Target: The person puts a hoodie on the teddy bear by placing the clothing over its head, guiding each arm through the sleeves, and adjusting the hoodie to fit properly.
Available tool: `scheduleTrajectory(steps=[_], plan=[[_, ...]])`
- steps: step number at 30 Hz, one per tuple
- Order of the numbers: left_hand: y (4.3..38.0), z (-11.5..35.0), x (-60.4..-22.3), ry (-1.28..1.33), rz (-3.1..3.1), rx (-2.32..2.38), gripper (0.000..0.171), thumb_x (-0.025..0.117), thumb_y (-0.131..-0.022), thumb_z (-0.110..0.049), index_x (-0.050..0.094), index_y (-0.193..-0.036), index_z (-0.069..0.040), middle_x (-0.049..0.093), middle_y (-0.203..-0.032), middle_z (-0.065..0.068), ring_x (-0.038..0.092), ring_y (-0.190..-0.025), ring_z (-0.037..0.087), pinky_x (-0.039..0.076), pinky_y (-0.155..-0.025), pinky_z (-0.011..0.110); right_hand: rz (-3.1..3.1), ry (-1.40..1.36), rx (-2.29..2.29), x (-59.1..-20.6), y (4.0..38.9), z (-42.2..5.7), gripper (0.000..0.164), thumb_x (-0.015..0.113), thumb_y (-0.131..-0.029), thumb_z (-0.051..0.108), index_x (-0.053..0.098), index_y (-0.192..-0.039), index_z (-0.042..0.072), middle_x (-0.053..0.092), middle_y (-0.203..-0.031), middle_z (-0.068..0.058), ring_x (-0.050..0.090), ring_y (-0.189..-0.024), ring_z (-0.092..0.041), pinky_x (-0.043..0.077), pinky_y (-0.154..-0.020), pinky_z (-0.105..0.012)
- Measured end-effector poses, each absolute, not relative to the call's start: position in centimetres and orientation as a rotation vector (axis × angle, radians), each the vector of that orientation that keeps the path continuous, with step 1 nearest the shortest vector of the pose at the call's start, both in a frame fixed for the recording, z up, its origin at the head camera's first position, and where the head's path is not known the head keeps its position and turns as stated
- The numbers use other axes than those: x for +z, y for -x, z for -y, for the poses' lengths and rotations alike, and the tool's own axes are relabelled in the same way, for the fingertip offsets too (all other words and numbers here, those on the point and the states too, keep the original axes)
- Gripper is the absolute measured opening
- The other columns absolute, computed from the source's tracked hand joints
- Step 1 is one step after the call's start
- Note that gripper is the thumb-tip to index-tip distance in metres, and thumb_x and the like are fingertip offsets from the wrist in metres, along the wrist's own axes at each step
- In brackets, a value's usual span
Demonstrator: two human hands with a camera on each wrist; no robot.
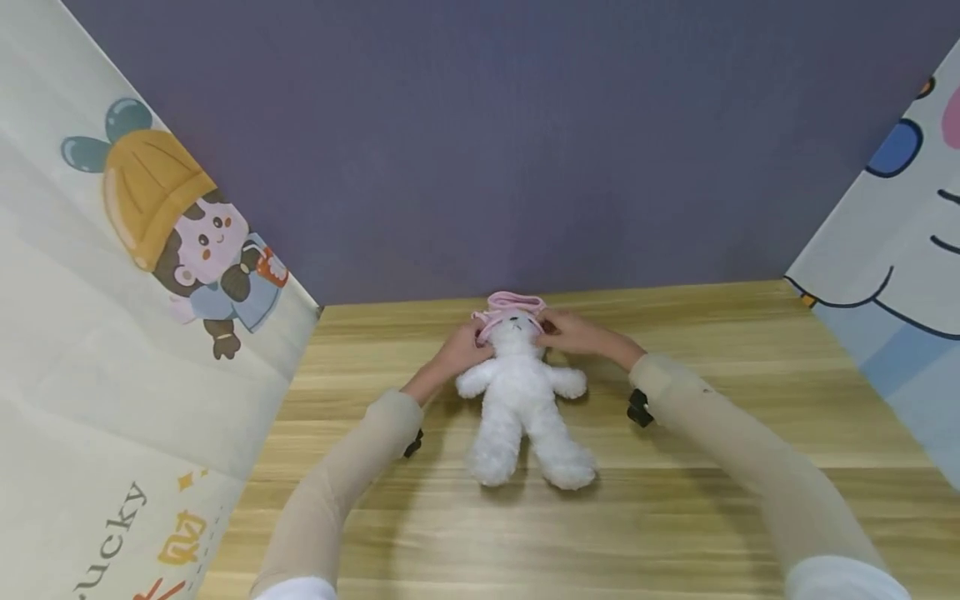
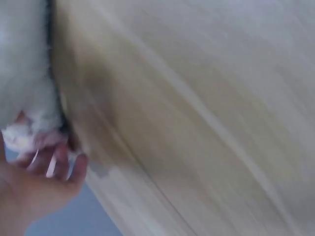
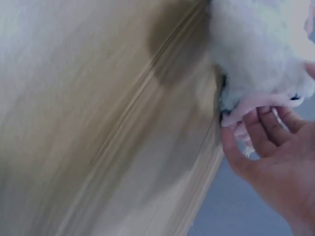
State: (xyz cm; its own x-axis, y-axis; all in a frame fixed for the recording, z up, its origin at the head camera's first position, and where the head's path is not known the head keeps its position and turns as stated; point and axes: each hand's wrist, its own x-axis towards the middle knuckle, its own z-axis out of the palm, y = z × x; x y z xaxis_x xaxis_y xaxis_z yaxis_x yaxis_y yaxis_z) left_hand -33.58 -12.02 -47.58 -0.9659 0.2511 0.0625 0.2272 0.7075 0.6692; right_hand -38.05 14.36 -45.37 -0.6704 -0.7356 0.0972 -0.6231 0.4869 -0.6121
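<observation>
A white plush toy (image 1: 519, 387) lies face up on the wooden tabletop, its head toward the far edge and its legs toward me. Round the top of its head sits a pink cloth garment (image 1: 517, 300), bunched into a fold above the face. At the left of the head, my left hand (image 1: 461, 348) holds the garment's edge with curled fingers. My right hand (image 1: 573, 332) pinches the opposite edge between thumb and fingers. The right wrist view shows the pink edge (image 3: 256, 102) across the head, near one dark eye.
The wooden tabletop (image 1: 675, 517) ends at a dark grey-blue panel (image 1: 525, 150) just beyond the toy's head. A pale printed curtain (image 1: 90, 333) hangs at left, and another printed cloth (image 1: 900, 275) at right. Dark wrist devices (image 1: 640, 408) sit under the sleeves.
</observation>
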Motion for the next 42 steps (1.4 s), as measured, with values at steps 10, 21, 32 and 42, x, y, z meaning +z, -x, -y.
scheduleTrajectory(steps=[10, 21, 32, 42], plan=[[33.7, 10.0, -46.1, -0.237, -2.927, 1.047, 0.042, 0.077, -0.087, -0.033, 0.062, -0.110, -0.001, 0.057, -0.079, 0.005, 0.052, -0.068, 0.018, 0.046, -0.060, 0.031, -2.717, 1.003, -0.970, -45.6, 37.8, -13.6, 0.031, 0.078, -0.091, 0.022, 0.053, -0.101, 0.007, 0.055, -0.081, -0.005, 0.048, -0.066, -0.016, 0.040, -0.062, -0.032], [33.3, 7.5, -46.3, -0.299, -3.348, 0.626, 0.030, 0.075, -0.085, -0.017, 0.074, -0.114, -0.010, 0.065, -0.071, 0.006, 0.056, -0.058, 0.019, 0.044, -0.048, 0.033, -3.045, 1.153, -0.925, -46.5, 37.6, -13.4, 0.029, 0.073, -0.075, -0.004, 0.050, -0.073, 0.012, 0.044, -0.065, 0.000, 0.041, -0.061, -0.015, 0.032, -0.055, -0.028], [33.2, 8.2, -46.9, -0.427, -3.343, 0.596, 0.014, 0.067, -0.092, -0.024, 0.063, -0.085, -0.013, 0.059, -0.077, 0.004, 0.054, -0.065, 0.019, 0.045, -0.054, 0.036, -2.718, 1.178, -0.868, -45.6, 38.8, -15.0, 0.028, 0.069, -0.097, 0.034, 0.053, -0.092, 0.011, 0.054, -0.073, -0.001, 0.047, -0.061, -0.014, 0.042, -0.059, -0.032], [32.8, 7.2, -48.5, -0.549, -3.503, 0.400, 0.006, 0.075, -0.086, -0.019, 0.073, -0.083, -0.013, 0.070, -0.085, 0.003, 0.066, -0.077, 0.026, 0.053, -0.062, 0.041, -3.135, 1.120, -0.775, -47.6, 37.6, -12.7, 0.040, 0.074, -0.088, 0.026, 0.044, -0.063, 0.018, 0.040, -0.056, 0.004, 0.038, -0.051, -0.013, 0.031, -0.048, -0.031]])
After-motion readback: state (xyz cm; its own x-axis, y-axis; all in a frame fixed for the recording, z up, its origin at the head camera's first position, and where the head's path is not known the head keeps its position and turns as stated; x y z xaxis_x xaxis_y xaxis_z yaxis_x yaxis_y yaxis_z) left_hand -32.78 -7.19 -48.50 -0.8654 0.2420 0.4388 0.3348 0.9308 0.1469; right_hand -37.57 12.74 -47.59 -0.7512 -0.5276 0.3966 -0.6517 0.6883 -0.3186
